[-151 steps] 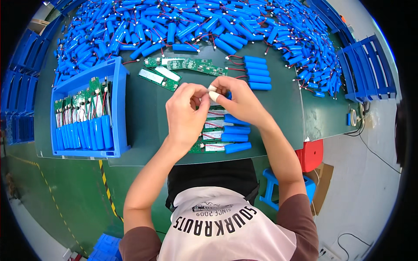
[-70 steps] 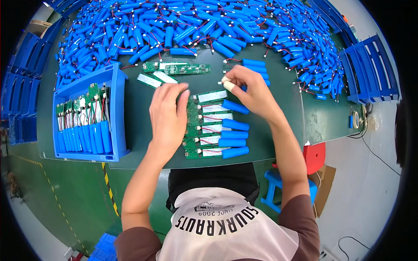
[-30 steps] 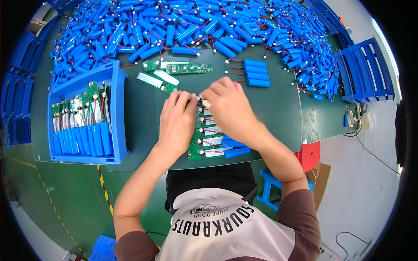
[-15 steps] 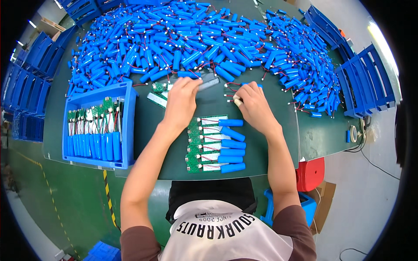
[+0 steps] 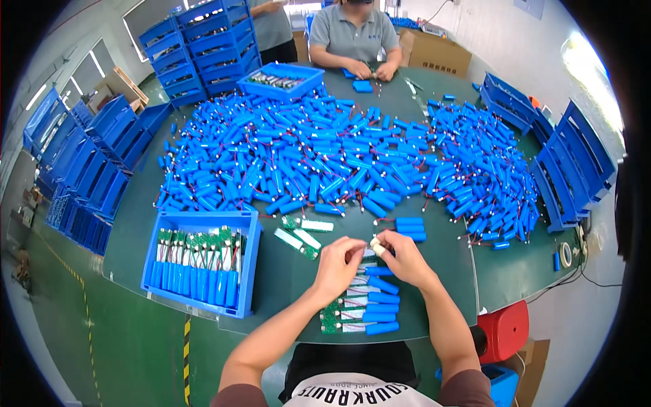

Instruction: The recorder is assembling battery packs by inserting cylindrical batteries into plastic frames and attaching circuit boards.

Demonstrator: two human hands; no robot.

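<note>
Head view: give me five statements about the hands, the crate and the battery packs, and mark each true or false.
1. Both hands, left hand and right hand, meet above the row of packs. True.
2. The blue crate sits to the right of the hands. False: it sits to their left.
3. The crate holds packs standing side by side. True.
4. The big pile of blue cells lies between the hands and the person's body. False: it lies beyond the hands, farther up the table.
5. Nobody else is at the table. False: another person in a grey shirt works at the far side.
</note>
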